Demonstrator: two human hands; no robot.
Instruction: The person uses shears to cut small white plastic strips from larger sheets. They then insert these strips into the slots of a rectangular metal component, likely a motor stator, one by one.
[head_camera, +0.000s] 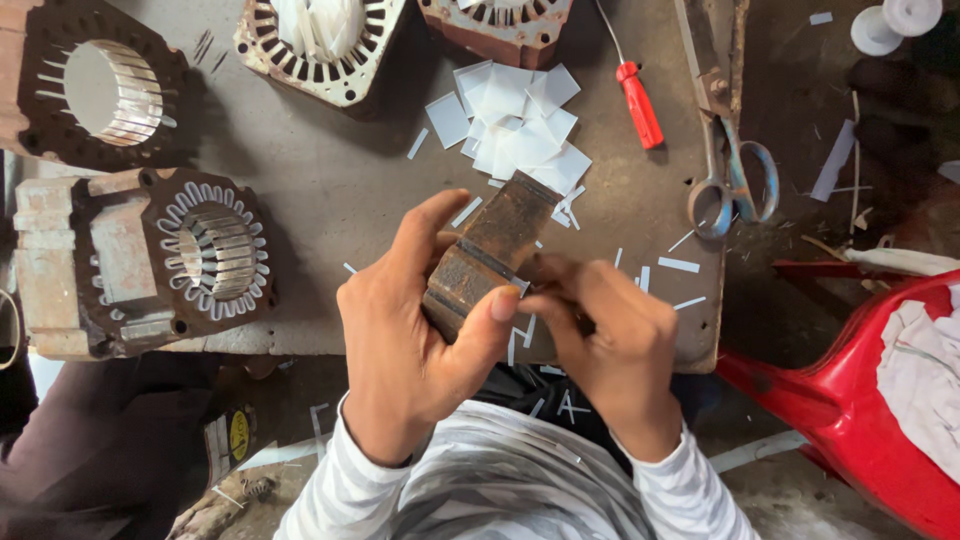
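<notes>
The rusty motor stator (487, 252) was held in both hands just above the near edge of the worktable (330, 190), tilted on its side. The left hand (415, 335) wrapped its outer shell, thumb pressed across the near rim and fingers curled behind. The right hand (605, 335) had its fingertips pressed together against the stator's right end, seemingly pinching something small there; what it was could not be told. The stator looked heavy, stiff and rough with rust, so it would probably not slip; the solid outer shell seemed the safest place to grip.

Just beyond it, near the table's middle, lay one loose pile of white paper squares (515, 125), with narrow white offcut strips scattered about, too many to count. One red-handled screwdriver (636, 100) lay beside the pile, and one pair of scissors (730, 180) lay towards the right edge.

Four more stators were on the table: two along the left edge (150, 260) (95, 90) and two at the far edge (320, 45) (495, 25). Off the right edge stood one red plastic chair (850, 390) carrying white cloth.
</notes>
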